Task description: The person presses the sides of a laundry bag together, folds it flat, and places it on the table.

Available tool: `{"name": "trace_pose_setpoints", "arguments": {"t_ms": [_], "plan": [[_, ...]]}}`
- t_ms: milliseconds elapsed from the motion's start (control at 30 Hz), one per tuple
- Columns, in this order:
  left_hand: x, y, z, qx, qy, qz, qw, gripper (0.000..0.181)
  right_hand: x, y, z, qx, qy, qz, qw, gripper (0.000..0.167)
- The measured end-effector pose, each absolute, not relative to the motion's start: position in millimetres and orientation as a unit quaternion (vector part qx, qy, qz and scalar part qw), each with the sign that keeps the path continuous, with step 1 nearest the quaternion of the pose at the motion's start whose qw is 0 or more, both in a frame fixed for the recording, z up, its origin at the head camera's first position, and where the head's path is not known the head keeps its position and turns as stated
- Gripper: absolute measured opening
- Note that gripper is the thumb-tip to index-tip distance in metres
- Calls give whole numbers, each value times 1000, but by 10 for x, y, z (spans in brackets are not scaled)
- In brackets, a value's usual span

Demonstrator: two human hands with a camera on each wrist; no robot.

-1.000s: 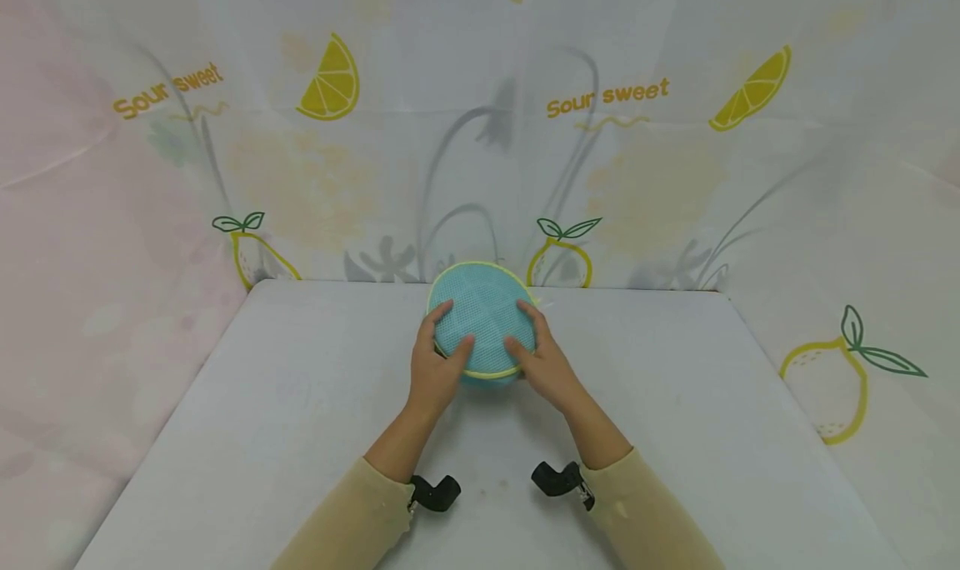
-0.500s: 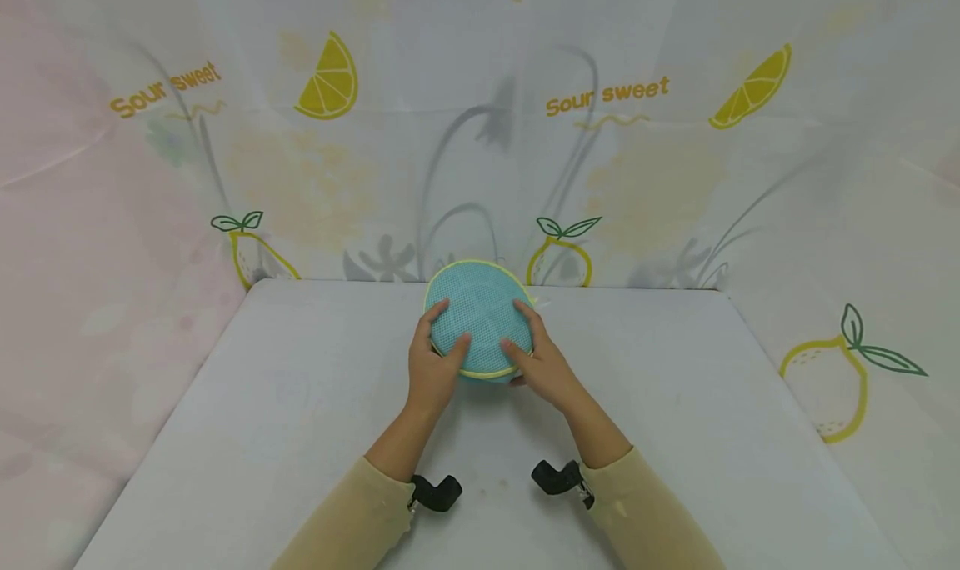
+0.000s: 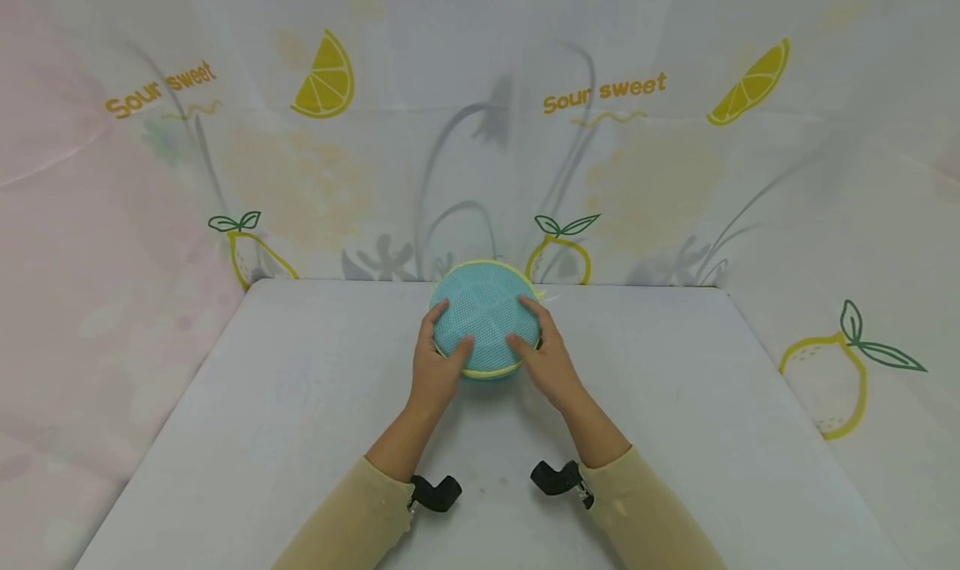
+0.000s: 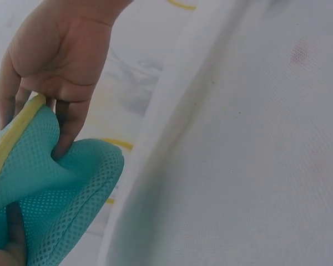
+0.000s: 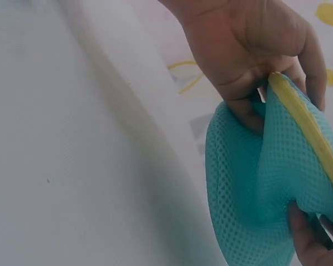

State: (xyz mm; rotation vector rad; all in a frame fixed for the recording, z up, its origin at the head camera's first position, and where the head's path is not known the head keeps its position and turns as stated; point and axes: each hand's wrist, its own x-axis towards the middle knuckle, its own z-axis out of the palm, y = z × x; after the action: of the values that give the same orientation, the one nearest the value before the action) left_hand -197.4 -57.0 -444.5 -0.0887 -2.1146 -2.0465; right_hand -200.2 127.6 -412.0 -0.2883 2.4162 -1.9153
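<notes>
A round blue-green mesh laundry bag (image 3: 486, 318) with yellow edging is held over the far middle of the white table. My left hand (image 3: 435, 374) grips its left side, and my right hand (image 3: 553, 372) grips the right side. Both thumbs lie on the face toward me. In the left wrist view, the fingers of my left hand (image 4: 61, 61) reach around the folded mesh beside the yellow trim. From the right wrist, my right hand (image 5: 250, 50) pinches the trimmed edge, and the mesh (image 5: 238, 188) bulges below. The bag's far side is hidden in the head view.
The white tabletop (image 3: 300, 370) spreads out on both sides of the arms. Behind it hangs a curtain (image 3: 480, 162) printed with lemons and words. A black camera mount (image 3: 437, 493) sits at the left cuff, another mount (image 3: 557, 477) at the right.
The laundry bag has shifted slightly to the right and turned a little, so less of its lower part shows under the yellow edge. Both hands keep their hold and have barely moved.
</notes>
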Motion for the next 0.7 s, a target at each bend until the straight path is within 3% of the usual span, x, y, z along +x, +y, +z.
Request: {"name": "trace_pose_setpoints", "arguments": {"t_ms": [333,700], "plan": [[-1993,-648,-4457,-58,-716,-691,85,79,-2144,1335,-4317,-89,715,-694,12,65],[-2066,-768,-4429,-78,-699,-709,52,78,-2160,1362,-4265,-90,597,-794,68,67]]}}
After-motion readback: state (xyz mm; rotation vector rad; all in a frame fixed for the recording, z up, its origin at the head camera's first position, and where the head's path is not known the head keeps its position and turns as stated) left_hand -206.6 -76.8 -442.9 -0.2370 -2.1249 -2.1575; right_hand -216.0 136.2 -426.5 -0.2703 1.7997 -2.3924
